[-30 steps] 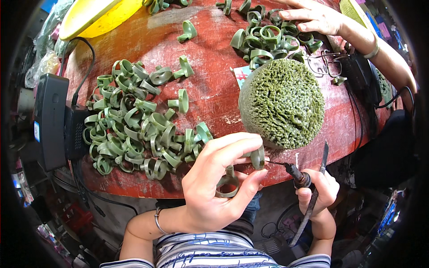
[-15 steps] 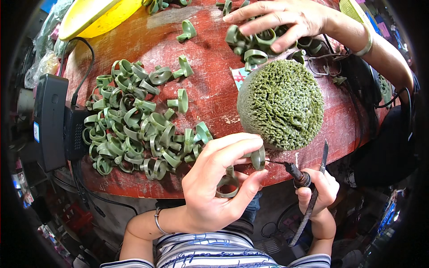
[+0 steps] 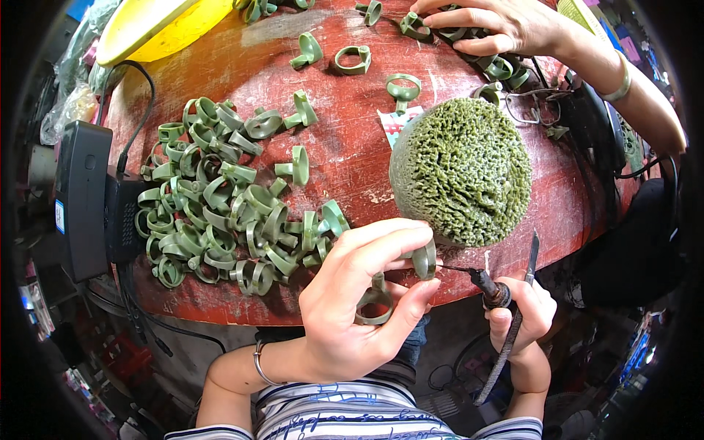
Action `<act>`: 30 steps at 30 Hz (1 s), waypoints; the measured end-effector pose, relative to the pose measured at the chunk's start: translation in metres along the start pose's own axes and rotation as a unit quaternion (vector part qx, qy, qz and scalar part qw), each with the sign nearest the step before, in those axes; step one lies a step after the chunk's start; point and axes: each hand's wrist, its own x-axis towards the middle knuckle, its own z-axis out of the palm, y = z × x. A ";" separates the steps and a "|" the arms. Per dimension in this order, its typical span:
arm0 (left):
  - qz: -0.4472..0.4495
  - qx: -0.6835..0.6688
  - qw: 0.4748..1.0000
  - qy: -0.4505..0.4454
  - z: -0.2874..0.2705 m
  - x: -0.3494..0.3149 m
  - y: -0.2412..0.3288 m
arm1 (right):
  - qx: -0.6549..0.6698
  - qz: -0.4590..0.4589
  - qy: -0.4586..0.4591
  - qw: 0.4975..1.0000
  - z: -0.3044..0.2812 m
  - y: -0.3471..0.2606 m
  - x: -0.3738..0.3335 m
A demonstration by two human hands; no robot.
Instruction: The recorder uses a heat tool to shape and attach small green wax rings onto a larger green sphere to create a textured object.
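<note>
Between the thumb and fingers of my left hand (image 3: 359,301) is a green wax ring (image 3: 424,262), held up at the table's near edge. A second ring (image 3: 375,304) sits lower in the same hand. My right hand (image 3: 524,315) is closed around a dark wax pen (image 3: 488,286), whose thin wire tip meets or nearly meets the held ring. The same hand also holds a slim metal carving knife (image 3: 506,345) with a textured handle, blade pointing away. Just beyond my hands stands a round block (image 3: 469,172) with a rough, porous green top.
A heap of green rings (image 3: 220,205) covers the table's left side. Across the table, another person's hand (image 3: 499,26) rests over more rings (image 3: 502,67). A yellow basin (image 3: 183,33) stands far left, near a black box (image 3: 84,198) with cables. Bent wire (image 3: 532,110) lies right of the block.
The other person's hand has moved away and slightly right, leaving separate rings on the table beyond the block. My own hands have barely moved.
</note>
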 end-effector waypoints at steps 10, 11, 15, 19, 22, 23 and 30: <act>-0.009 -0.004 1.000 0.005 0.000 0.000 0.002 | 0.039 0.061 0.032 0.997 0.003 0.002 -0.009; -0.008 -0.004 1.000 0.005 0.000 0.000 0.001 | 0.046 0.072 0.038 0.996 0.004 0.003 -0.011; -0.002 0.001 1.000 0.012 0.001 -0.001 0.000 | 0.074 0.086 0.063 0.992 0.005 0.008 -0.013; 0.008 0.001 1.000 0.019 0.002 -0.001 0.001 | 0.046 0.113 0.069 0.990 0.001 0.006 -0.012; 0.016 0.021 1.000 0.015 0.001 -0.001 0.001 | 0.031 0.131 0.059 0.989 -0.001 0.003 -0.012; 0.019 0.021 0.999 0.015 0.002 -0.001 0.002 | 0.027 0.136 0.056 0.989 -0.002 0.001 -0.011; 0.038 0.051 0.997 0.049 0.004 -0.006 0.004 | 0.004 0.160 0.036 0.987 0.000 -0.006 -0.007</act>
